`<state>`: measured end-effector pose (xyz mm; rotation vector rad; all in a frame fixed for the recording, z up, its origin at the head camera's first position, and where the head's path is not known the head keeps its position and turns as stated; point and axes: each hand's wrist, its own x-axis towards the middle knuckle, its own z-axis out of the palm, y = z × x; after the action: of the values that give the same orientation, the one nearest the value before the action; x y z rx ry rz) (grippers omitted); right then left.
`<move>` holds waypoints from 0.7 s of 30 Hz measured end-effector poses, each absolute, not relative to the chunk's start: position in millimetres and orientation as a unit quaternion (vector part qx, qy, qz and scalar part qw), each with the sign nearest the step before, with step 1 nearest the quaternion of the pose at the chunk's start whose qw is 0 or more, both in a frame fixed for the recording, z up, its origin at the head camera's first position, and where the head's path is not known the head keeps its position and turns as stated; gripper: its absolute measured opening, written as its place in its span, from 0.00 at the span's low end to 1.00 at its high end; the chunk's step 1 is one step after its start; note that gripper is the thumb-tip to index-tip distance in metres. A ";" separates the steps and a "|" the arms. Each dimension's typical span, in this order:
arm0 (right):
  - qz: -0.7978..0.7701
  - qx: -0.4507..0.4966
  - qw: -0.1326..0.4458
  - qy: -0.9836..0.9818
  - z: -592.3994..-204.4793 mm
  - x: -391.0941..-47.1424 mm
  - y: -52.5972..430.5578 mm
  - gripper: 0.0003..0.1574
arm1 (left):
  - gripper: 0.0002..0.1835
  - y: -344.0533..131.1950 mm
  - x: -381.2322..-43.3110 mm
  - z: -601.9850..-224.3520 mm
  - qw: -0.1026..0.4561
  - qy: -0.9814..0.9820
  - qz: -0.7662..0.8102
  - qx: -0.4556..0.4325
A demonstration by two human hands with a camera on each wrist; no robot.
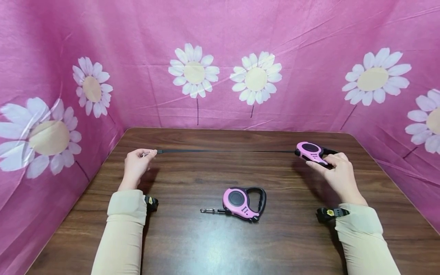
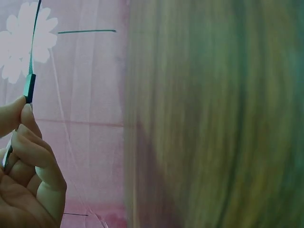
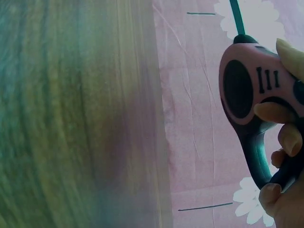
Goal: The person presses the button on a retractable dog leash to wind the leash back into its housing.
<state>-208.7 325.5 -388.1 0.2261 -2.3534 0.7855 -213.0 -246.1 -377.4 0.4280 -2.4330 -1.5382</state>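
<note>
A pink and black retractable dog leash (image 1: pixel 309 151) is held up off the table by my right hand (image 1: pixel 338 172), whose fingers curl round its black handle (image 3: pixel 256 156). Its dark strap (image 1: pixel 206 151) runs taut across to the left. There my left hand (image 1: pixel 137 164) pinches the metal clip end, just beside the black strap end piece (image 2: pixel 29 88). The fingers partly cover the clip. Between the two arms a second pink and black retractable leash (image 1: pixel 237 198) lies on the table, its metal clip (image 1: pixel 211 210) pointing left and its strap drawn in.
The brown wooden table (image 1: pixel 178 244) reaches back to a pink cloth backdrop (image 1: pixel 144 84) printed with white daisies. The cloth also hangs along the left and right sides. Each wrist wears a black camera strap (image 1: pixel 151 203).
</note>
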 end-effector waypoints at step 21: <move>0.291 0.107 0.335 -0.890 -391.6 -212.6 323.4 0.23 | 0.20 -233.1 -208.4 -372.0 0.149 -0.809 -0.548 0.151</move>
<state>-212.6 323.4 -391.6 0.2796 -2.3222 0.7585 -208.4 -233.1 -372.0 0.4354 -2.3248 -1.5761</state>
